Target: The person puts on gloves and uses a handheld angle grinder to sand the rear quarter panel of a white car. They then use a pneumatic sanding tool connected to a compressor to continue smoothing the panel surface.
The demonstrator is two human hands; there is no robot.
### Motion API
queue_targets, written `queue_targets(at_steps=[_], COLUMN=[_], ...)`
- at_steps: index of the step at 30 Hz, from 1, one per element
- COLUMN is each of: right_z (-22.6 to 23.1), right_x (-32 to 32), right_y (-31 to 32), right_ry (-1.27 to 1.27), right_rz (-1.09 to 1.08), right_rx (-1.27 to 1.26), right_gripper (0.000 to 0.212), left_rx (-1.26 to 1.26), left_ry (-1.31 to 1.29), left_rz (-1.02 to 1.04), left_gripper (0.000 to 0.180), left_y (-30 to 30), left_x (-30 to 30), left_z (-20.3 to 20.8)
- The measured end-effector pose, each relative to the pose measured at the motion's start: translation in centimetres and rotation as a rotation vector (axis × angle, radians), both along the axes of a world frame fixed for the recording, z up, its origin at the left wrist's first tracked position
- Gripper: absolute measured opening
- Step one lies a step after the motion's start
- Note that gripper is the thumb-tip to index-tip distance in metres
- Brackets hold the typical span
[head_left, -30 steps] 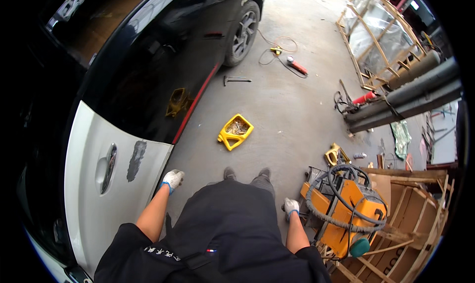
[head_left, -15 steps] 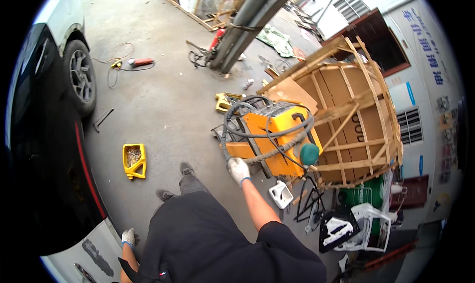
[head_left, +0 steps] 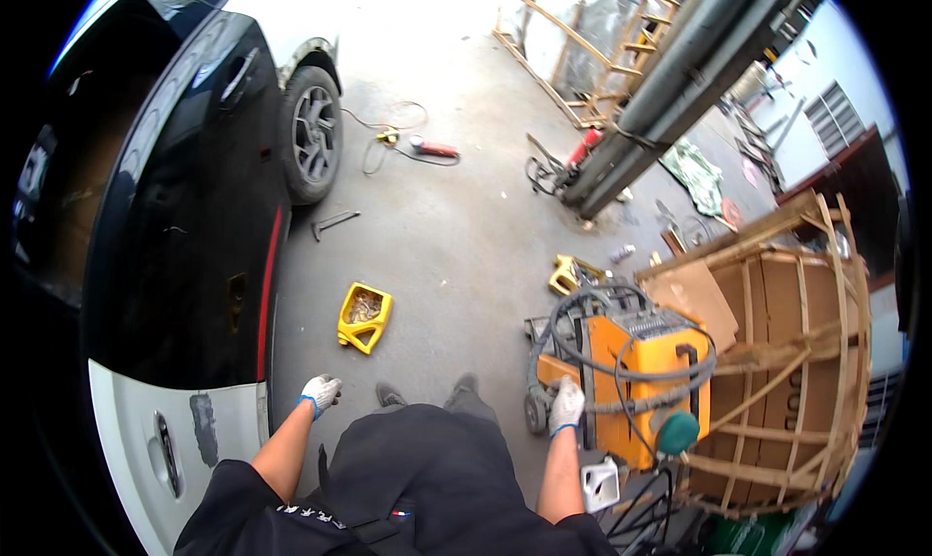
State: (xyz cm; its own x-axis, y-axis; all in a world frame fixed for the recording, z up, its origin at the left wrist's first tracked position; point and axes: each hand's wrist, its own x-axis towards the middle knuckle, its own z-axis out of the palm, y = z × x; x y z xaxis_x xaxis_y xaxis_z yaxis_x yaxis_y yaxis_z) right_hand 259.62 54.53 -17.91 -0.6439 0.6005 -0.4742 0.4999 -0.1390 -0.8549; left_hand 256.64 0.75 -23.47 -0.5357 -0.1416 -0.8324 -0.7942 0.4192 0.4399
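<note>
My right hand, in a white glove with a blue cuff, is closed on a thick grey hose. The hose loops over an orange wheeled machine on my right, where a round green pad also hangs at the near side. My left hand, gloved the same way, hangs beside the car, its fingers loosely bent and nothing visible in them. Ahead of it on the floor lies a cut-open yellow jug with small pieces inside.
A car with a black door panel and a white panel stands on my left. A wooden crate is beyond the machine, and a white cut jug sits near it. Ahead are a hammer, a red power tool and a grey post.
My view has swung right to left, so the car fills more of it and the machine sits further right. My left hand has come up and forward; the right stays at the hose.
</note>
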Motion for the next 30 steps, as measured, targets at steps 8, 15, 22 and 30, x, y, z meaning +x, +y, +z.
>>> queue_targets(at_steps=[8, 15, 22, 30], right_z=[-4.9, -2.1, -6.0, -8.0], right_x=[-13.6, -26.6, -40.9, -63.5], right_y=[-3.2, -6.3, -10.3, -15.7], right_ry=[0.073, 0.006, -0.166, -0.037], right_rz=[0.47, 0.722, 0.834, 0.93], right_rx=[0.068, 0.085, -0.017, 0.13], right_gripper=[0.034, 0.026, 0.022, 0.021], left_rx=[-0.134, -0.521, -1.294, -2.004], left_ry=[0.004, 0.024, 0.511, 0.495], left_rz=[0.123, 0.281, 0.693, 0.929], left_gripper=[0.04, 0.059, 0.076, 0.078], left_y=[4.0, 1.0, -11.1, -27.1], left_x=[0.0, -2.3, -18.5, -30.8], left_z=[3.7, 0.3, 7.7, 19.2])
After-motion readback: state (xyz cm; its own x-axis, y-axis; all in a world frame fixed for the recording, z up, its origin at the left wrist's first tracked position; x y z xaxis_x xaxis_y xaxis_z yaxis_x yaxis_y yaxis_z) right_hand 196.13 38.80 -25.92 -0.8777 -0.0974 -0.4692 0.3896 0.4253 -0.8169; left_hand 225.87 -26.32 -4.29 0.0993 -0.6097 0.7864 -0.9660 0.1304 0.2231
